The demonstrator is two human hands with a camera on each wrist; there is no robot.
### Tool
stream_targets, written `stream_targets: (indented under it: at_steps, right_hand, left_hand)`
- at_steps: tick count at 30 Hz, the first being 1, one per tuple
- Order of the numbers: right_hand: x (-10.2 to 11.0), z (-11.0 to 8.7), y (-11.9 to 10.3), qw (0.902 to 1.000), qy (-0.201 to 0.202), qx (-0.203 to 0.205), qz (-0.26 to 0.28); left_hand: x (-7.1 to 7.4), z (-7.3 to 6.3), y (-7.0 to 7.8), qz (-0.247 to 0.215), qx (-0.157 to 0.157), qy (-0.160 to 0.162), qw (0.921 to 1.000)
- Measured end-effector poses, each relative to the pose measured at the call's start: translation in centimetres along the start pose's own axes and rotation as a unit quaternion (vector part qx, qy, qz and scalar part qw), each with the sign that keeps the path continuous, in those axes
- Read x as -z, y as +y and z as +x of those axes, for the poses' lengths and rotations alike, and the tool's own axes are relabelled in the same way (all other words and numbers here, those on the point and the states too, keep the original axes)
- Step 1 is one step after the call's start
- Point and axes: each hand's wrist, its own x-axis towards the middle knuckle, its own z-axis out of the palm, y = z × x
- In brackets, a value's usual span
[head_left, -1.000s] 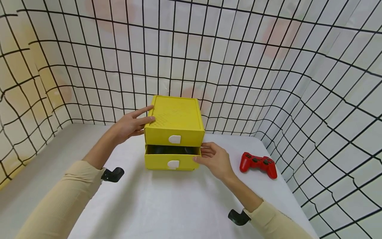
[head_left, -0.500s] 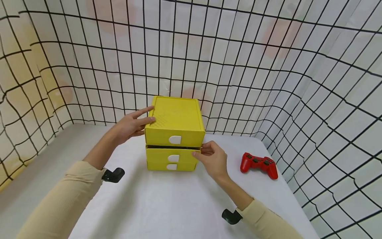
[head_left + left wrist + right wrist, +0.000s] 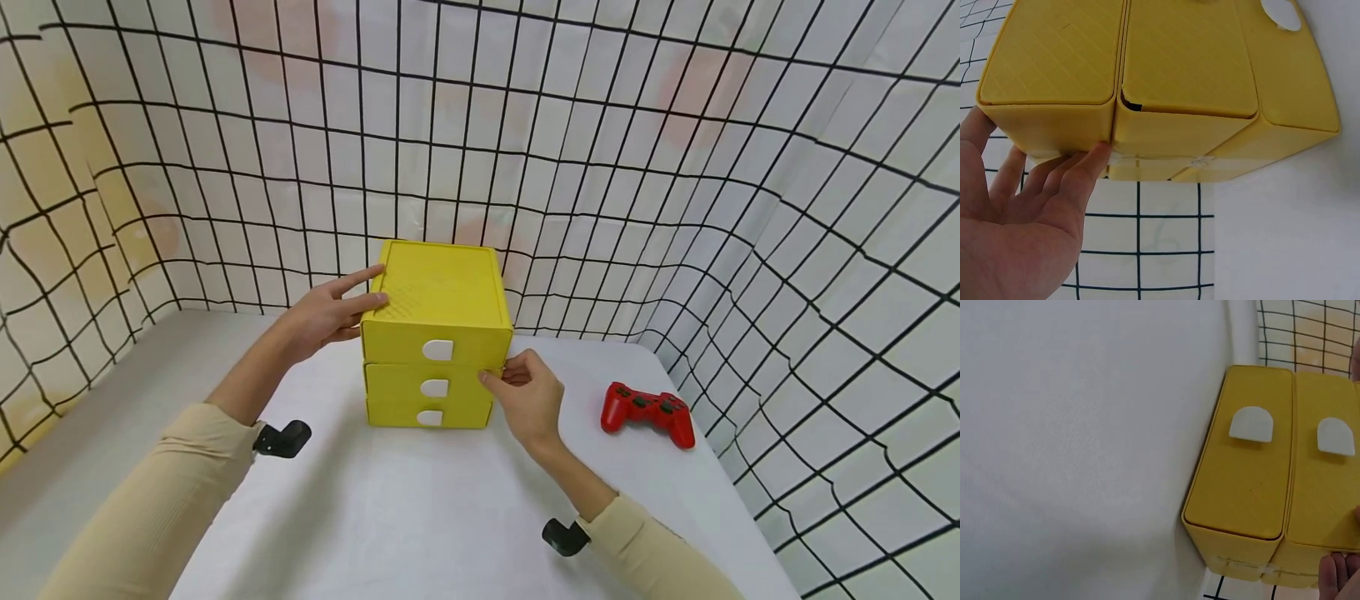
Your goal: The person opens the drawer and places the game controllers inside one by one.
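Note:
A yellow three-tier drawer box (image 3: 442, 287) stands on the white table, each drawer front bearing a white tab handle. All three fronts sit flush or nearly so; in the left wrist view a small dark gap shows at a corner of the middle drawer (image 3: 1188, 56). My left hand (image 3: 318, 321) rests against the box's left side, fingers spread, two fingertips on the top edge. My right hand (image 3: 532, 400) is at the right front corner, thumb pressing the middle drawer's front and the other fingers bent along the side wall. The drawers' contents are hidden.
A red game controller (image 3: 648, 414) lies on the table right of the box. Black wire mesh (image 3: 465, 125) encloses the table at the back and sides, with white sheeting behind it. Each wrist carries a small black camera mount (image 3: 281, 439).
The middle drawer, pulled out a second ago with dark things inside, has slid back into the box. My right hand moved inward with it; the left hand stayed put.

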Motion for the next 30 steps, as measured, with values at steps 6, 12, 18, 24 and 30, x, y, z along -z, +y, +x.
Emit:
stream_targets:
  at_steps: [6,12,18,24,30]
  right_hand:
    - [-0.4,-0.2,0.3,0.9994,0.007,0.032,-0.011]
    - [-0.3,-0.2,0.2,0.9993,0.003,0.034,-0.018]
    - [1.1,0.0,-0.5,0.9966,-0.046,0.031,-0.061]
    - [3.1,0.0,-1.9,0.9853,-0.128,-0.014,-0.113]
    - [3.1,-0.9,-2.5,0.9674,-0.220,-0.027,-0.123]
  left_hand:
    - [0.0,-0.1,-0.1,-0.003,0.001,-0.001,1.0000]
    - [-0.1,-0.2,-0.1,-0.001,0.000,0.003,1.0000]
    - [-0.2,0.0,-0.3,-0.005,0.001,0.002,1.0000]
    - [-0.3,0.2,-0.1,-0.009,-0.001,0.000,1.0000]
    - [0.0,0.0,0.1,-0.003,-0.003,0.002,1.0000]
